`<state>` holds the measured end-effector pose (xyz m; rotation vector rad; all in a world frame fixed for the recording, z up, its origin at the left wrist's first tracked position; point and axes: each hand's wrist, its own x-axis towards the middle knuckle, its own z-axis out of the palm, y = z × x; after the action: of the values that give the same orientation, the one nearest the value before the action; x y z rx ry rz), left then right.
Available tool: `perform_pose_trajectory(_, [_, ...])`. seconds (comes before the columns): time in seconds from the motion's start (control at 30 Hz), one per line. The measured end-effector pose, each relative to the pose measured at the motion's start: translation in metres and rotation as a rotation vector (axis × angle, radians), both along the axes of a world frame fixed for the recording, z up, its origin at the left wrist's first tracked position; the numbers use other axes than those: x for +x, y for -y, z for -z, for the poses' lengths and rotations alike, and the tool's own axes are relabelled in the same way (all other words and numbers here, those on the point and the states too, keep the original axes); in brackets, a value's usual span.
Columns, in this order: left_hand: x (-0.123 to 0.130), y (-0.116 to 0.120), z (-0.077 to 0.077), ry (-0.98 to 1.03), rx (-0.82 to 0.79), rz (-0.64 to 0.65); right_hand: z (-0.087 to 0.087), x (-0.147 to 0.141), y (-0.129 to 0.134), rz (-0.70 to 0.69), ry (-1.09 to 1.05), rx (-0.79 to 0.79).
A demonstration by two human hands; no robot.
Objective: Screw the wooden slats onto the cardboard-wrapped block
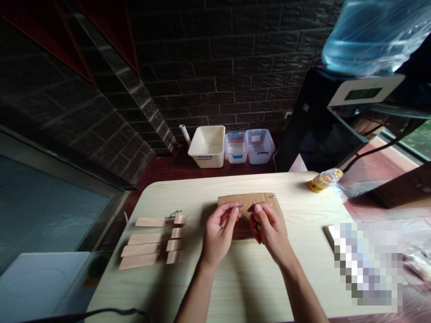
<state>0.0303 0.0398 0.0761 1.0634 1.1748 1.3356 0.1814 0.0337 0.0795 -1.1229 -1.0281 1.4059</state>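
Observation:
My left hand is closed in a pinch on a small, thin metal piece, too small to name surely. My right hand is curled round a yellow-and-black handled tool, mostly hidden by the fingers. A short metal tip shows by its thumb; I cannot tell whether it belongs to that tool. Both hands are over a brown cardboard box, with several small metal bits scattered on its top. The fingertips of the two hands are a little apart.
On the pale wooden table at left lie several flat wooden strips, short curved wooden pieces and metal hardware. A clear-and-yellow bottle stands at the far right corner. Plastic bins and a water dispenser stand beyond.

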Motion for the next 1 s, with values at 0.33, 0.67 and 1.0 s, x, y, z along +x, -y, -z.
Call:
perform_pose_trajectory(0.33, [-0.013, 0.010, -0.001, -0.051, -0.002, 0.084, 0.009, 0.009, 0.015, 0.071, -0.078, -0.104])
perform_pose_trajectory(0.67, [-0.012, 0.014, 0.002, -0.066, 0.095, 0.131, 0.018, -0.009, 0.020, 0.080, 0.032, -0.047])
perform_pose_trajectory(1.0, [-0.013, 0.018, 0.007, -0.082, 0.050, 0.116, 0.016, -0.008, 0.023, 0.087, 0.070, -0.024])
